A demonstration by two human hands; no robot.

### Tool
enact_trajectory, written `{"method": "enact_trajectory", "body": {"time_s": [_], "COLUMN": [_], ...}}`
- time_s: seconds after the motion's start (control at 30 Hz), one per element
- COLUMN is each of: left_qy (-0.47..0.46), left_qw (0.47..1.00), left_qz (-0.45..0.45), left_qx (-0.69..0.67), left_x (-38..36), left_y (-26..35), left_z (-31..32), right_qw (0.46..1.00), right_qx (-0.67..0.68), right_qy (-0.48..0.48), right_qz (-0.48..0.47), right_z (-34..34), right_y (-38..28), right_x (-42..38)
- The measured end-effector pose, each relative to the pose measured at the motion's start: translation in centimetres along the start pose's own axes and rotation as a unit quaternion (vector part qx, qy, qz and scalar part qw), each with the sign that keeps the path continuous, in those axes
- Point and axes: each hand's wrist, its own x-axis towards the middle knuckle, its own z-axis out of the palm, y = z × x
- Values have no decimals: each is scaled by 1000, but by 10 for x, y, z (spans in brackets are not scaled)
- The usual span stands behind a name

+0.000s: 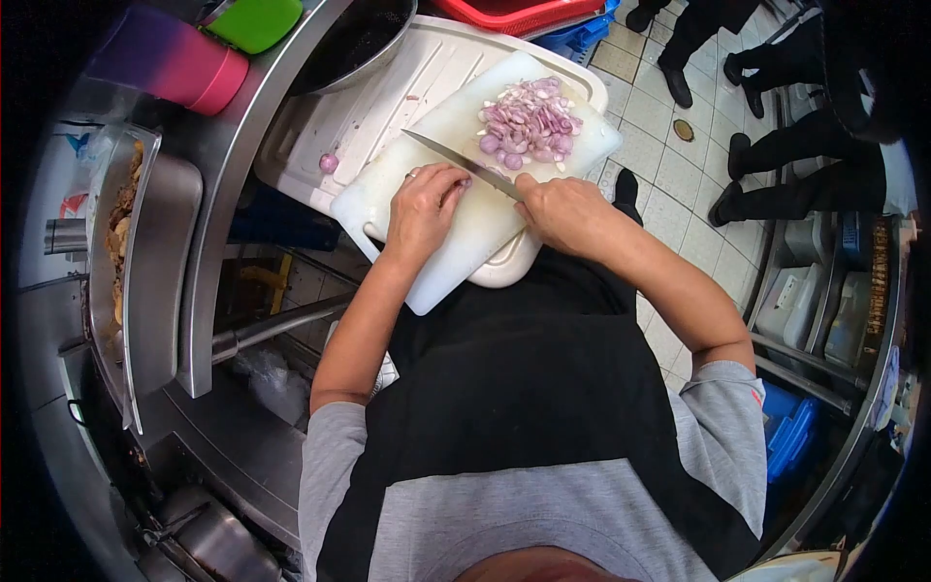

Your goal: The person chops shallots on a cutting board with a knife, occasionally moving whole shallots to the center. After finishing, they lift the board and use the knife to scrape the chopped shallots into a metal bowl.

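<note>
Two hands sit apart in the head view: the right hand (561, 209) is clamped on a knife (456, 158), blade pointing to ten o'clock; the left hand (423, 209) curls beside it over the cutting board (465, 250), its grip I cannot tell; sliced shallots (529, 124) heap there, at the right hand's eleven o'clock

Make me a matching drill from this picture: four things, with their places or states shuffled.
1. knife
2. cut shallots
3. single shallot
4. left hand

A. lying off the cutting board, on the off-white plastic surface
B. fingers bent, on the near side of the blade
C. gripped by the right hand
D. heaped at the board's far end

Pairs: 1-C, 2-D, 3-A, 4-B
</note>
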Motion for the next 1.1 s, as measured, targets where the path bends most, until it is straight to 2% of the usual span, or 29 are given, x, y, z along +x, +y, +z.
{"method": "enact_trajectory", "body": {"time_s": [0.07,0.13,0.23,0.37,0.47,0.63,0.8,0.93,1.1], "left_qy": [10,20,26,31,33,40,40,36,16], "left_qw": [1000,1000,1000,999,999,999,999,999,998], "left_qz": [4,6,9,15,3,-5,-6,-9,56], "left_qx": [2,5,1,-3,-12,-14,-5,-7,35], "left_x": [-1,-2,-1,-3,-3,-3,-3,-4,-5], "left_y": [-2,-3,-2,-4,-4,-3,-2,-4,-3], "left_z": [3,4,4,4,6,5,4,5,0], "right_qw": [1000,999,999,999,996,997,999,996,990], "right_qx": [-6,21,31,39,7,56,15,61,126], "right_qy": [0,-46,-20,-21,-80,6,-49,-27,-13], "right_qz": [-6,10,39,31,28,59,12,57,66], "right_z": [-5,-15,14,-3,-19,15,-13,16,22], "right_y": [-3,-12,-12,-11,-18,-18,-15,-18,-8], "right_x": [1,1,14,17,12,18,16,22,24]}}
